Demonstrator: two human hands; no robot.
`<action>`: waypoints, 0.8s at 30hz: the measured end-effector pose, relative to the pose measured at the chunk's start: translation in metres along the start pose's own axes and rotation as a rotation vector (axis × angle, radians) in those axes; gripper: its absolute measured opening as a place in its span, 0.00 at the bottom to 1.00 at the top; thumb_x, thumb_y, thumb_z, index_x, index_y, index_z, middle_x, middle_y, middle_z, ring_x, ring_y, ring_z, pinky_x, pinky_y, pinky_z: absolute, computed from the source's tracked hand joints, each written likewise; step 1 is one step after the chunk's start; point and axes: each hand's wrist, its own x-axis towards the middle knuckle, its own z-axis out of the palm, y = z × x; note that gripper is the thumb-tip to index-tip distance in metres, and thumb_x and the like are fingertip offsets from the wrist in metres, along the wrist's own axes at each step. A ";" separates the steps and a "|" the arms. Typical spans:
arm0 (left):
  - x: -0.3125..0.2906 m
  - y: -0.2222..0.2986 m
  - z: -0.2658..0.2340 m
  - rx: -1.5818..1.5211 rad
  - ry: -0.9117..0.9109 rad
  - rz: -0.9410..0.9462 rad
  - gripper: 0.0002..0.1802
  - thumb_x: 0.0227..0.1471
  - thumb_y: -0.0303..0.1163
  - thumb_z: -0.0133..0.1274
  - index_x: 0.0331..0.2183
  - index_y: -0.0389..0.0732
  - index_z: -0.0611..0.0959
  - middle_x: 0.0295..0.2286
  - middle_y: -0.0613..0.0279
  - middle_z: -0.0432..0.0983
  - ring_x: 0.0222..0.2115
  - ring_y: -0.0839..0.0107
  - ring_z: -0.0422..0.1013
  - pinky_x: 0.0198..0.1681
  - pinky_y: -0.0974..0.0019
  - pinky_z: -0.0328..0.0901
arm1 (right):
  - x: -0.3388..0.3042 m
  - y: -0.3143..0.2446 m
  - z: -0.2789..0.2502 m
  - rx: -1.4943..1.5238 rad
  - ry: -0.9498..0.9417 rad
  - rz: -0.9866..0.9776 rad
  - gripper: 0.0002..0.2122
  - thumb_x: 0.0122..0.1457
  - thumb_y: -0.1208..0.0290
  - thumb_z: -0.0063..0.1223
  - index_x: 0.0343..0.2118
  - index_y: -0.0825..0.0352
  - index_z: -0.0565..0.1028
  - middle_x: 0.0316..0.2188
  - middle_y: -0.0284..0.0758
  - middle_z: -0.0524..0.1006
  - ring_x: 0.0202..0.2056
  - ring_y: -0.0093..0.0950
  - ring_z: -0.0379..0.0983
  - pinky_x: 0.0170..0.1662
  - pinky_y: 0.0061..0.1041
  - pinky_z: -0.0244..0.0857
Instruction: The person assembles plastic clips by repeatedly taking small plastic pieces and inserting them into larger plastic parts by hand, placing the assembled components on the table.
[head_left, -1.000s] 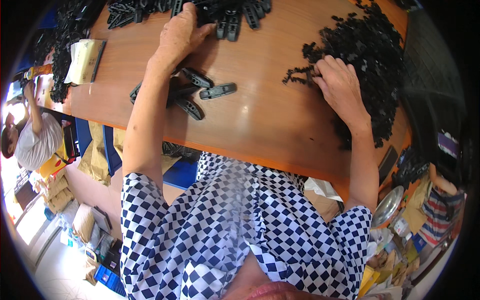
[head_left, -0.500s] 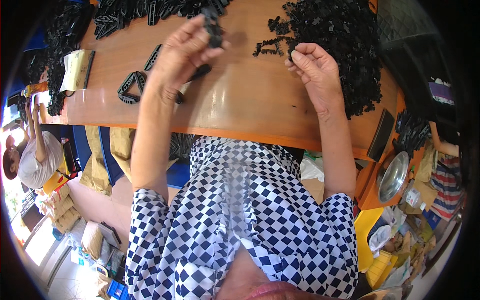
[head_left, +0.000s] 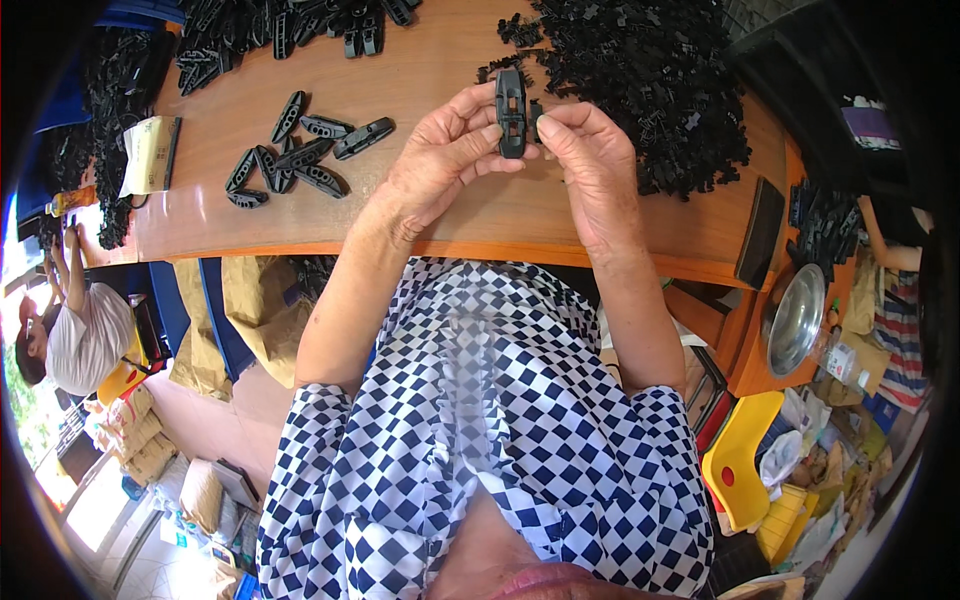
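Observation:
My left hand (head_left: 440,145) is closed round a long black plastic part (head_left: 511,112) with slots along its middle, held upright above the table. Close against its right side, my right hand (head_left: 597,158) pinches a small black plastic clip (head_left: 536,112), partly hidden by the fingertips. Beyond my right hand spreads a large heap of similar small black clips (head_left: 650,80). Left of my left hand, several long black parts (head_left: 305,155) lie loosely together on the wooden table (head_left: 330,215).
More long black parts (head_left: 290,30) are piled at the far edge. A paper-wrapped block (head_left: 152,155) stands at the left, near another black heap (head_left: 115,120). A flat black slab (head_left: 760,232) lies by the right corner, above a metal bowl (head_left: 797,320). People are at both sides.
My left hand has come down and right, bringing the long part beside my right hand. My right hand has shifted slightly left and down. The loose long parts now show unobstructed.

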 end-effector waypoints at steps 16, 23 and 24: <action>-0.009 -0.005 0.010 0.349 0.053 0.071 0.24 0.56 0.23 0.49 0.55 0.38 0.66 0.46 0.62 0.69 0.45 0.73 0.68 0.49 0.68 0.67 | -0.003 0.019 0.007 -0.064 0.090 0.022 0.07 0.55 0.75 0.58 0.34 0.70 0.75 0.35 0.31 0.74 0.37 0.19 0.70 0.42 0.17 0.65; -0.020 -0.018 0.010 0.506 0.073 0.130 0.33 0.53 0.20 0.52 0.58 0.38 0.59 0.44 0.55 0.70 0.46 0.69 0.69 0.50 0.66 0.67 | -0.009 0.017 0.013 -0.132 -0.059 0.125 0.17 0.58 0.74 0.54 0.48 0.73 0.66 0.41 0.38 0.74 0.42 0.23 0.71 0.43 0.21 0.68; -0.022 -0.018 0.012 0.530 0.119 0.124 0.33 0.53 0.20 0.52 0.58 0.39 0.58 0.44 0.55 0.70 0.46 0.68 0.69 0.49 0.66 0.67 | -0.008 0.017 0.011 -0.162 -0.107 0.148 0.18 0.59 0.73 0.53 0.49 0.75 0.66 0.43 0.40 0.74 0.43 0.24 0.71 0.43 0.22 0.68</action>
